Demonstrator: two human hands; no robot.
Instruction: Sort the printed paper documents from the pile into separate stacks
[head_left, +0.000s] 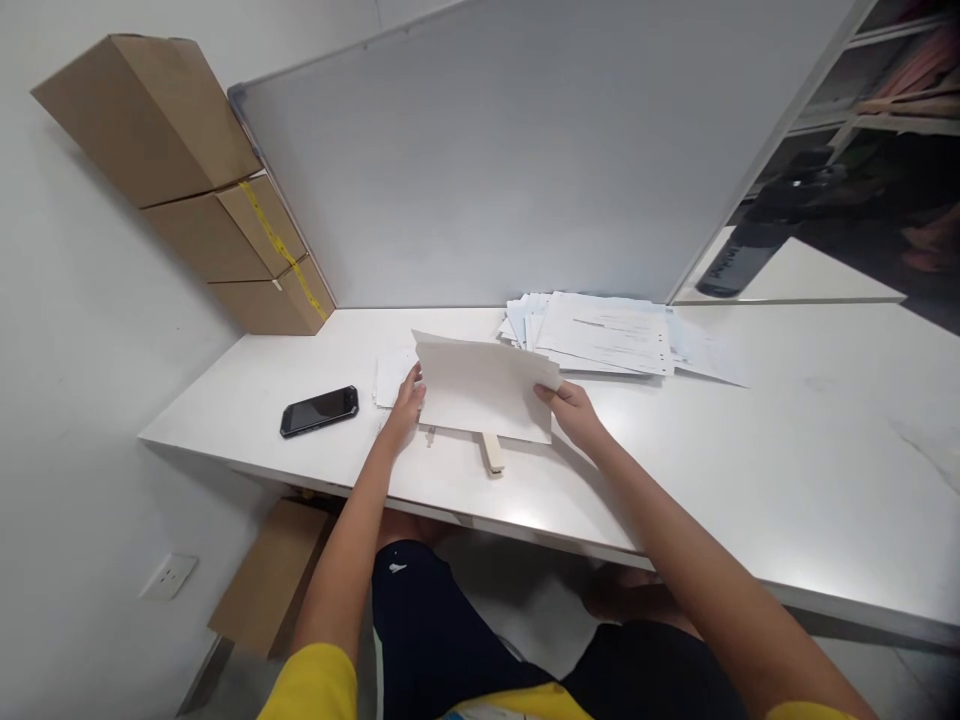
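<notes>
Sheets of white paper (484,390) are held up above the desk, tilted towards me, blank on the side I see. My left hand (409,398) grips their left edge, its fingers partly behind the sheets. At the right edge my right hand (571,408) pinches the paper, thumb in front. A cream stapler (492,455) lies on the desk below, its far end hidden by the paper. Just left of it is a small object (430,436) too small to name. Other papers (390,375) lie flat behind my left hand.
A black phone (320,410) lies on the white desk (787,480) at left. Printed papers (600,335) are piled at the back, before a whiteboard (510,160). Cardboard boxes (270,305) are stacked in the left corner. A dark bottle (739,255) stands far right.
</notes>
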